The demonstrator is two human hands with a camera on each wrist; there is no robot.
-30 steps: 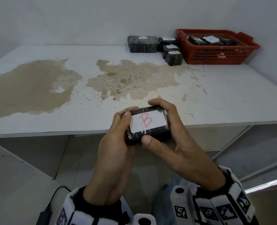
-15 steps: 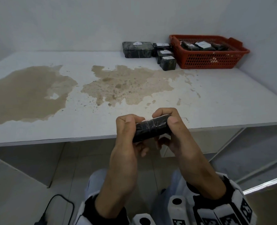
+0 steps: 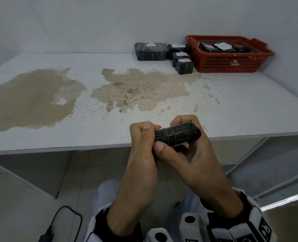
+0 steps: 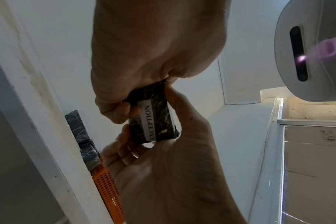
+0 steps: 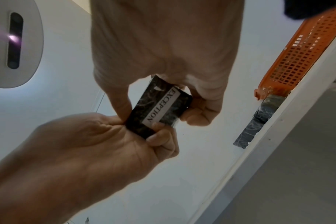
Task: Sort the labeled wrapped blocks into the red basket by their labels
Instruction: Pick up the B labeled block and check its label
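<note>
Turned edge-up since the earlier frame, its handwritten label hidden, the small black film-wrapped block is pinched by the curled fingers of the left hand and right hand over the near edge of the broad white stained table. Open tabletop lies before the far red perforated plastic basket. A printed strip reads EXCEPTION underneath.

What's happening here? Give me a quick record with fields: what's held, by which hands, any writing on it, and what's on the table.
held: wrapped block
hands: left hand and right hand both grip it, above the table's near edge
writing: EXCEPTION strip on its underside
table: four wrapped blocks beside red basket
basket contents: more blocks
</note>
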